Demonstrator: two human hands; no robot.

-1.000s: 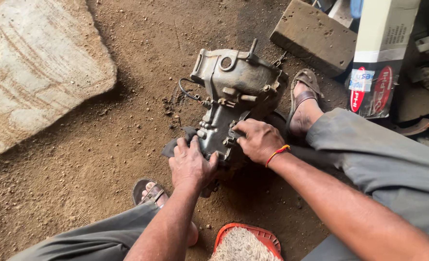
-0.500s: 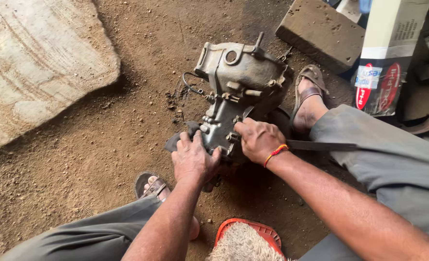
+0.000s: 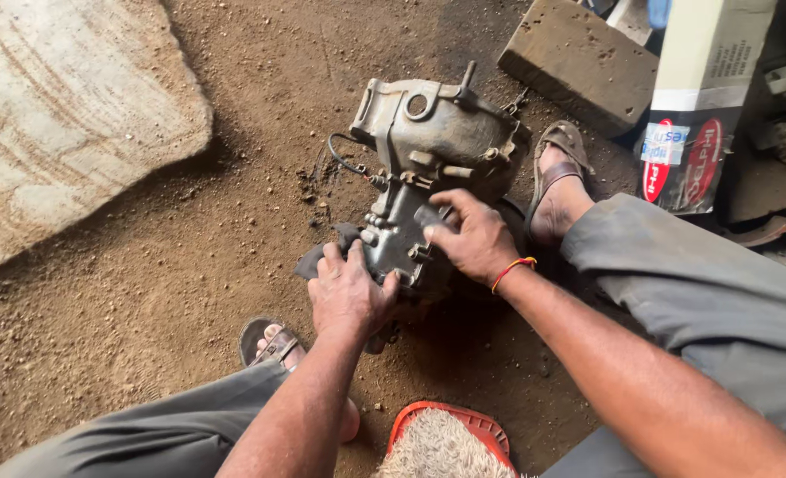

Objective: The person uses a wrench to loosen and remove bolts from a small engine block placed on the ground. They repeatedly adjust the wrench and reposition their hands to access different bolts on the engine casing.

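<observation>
A grey, grimy pump housing (image 3: 428, 168) is seen lying on the dirt floor (image 3: 189, 265), between the person's sandalled feet, its broad flanged end pointing away and its narrow end toward the person. The left hand (image 3: 350, 292) is closed around the lower, narrow end of the housing, with the fingers wrapped over its near edge and a dark rag (image 3: 317, 261) pressed beneath. The right hand (image 3: 472, 237) is laid on the middle of the housing from the right, its fingers curled over a small dark part; whether a tool is held there cannot be told. A thin black wire (image 3: 344, 159) is seen looping off the left side of the housing. As far as can be judged, the work is at an early or middle stage: the housing is seen to be whole, its fittings and bolts are in place, and no loosened parts are seen laid out on the floor beside it. A flat stone slab (image 3: 65, 115) lies well apart at upper left, a brick (image 3: 579, 57) and a carton (image 3: 703, 106) stand beyond the right foot, and a red-rimmed basket (image 3: 450, 429) sits near the knees.
</observation>
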